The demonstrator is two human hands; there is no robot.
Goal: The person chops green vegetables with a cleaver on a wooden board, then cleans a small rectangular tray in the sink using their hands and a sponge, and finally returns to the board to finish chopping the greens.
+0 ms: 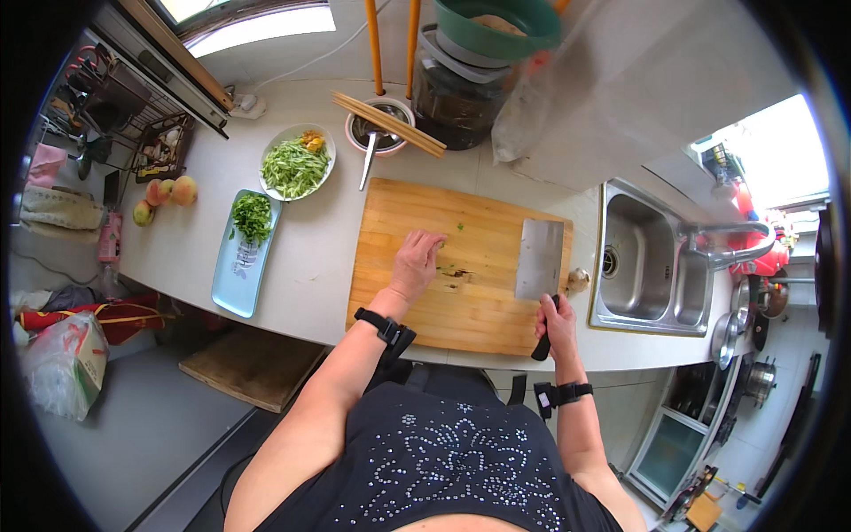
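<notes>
My right hand [560,326] grips the black handle of a cleaver [540,259]. Its broad blade lies over the right end of a wooden cutting board [399,319]. Over the left-middle part of the board is my left hand [417,261], fingertips drawn together; whether a scrap of green sits between them is too small to tell. Small green bits and a dark worn patch [459,274] mark the board near that hand. A bulb of garlic [578,280] rests just past the board's right edge, close to the blade.
Left of the board are a blue tray [233,292] with chopped greens [252,218], a plate [331,169] of shredded cucumber [296,166], and peaches [171,191]. Chopsticks [389,123] lie across a bowl [352,138] behind it. At right is a steel sink [638,259].
</notes>
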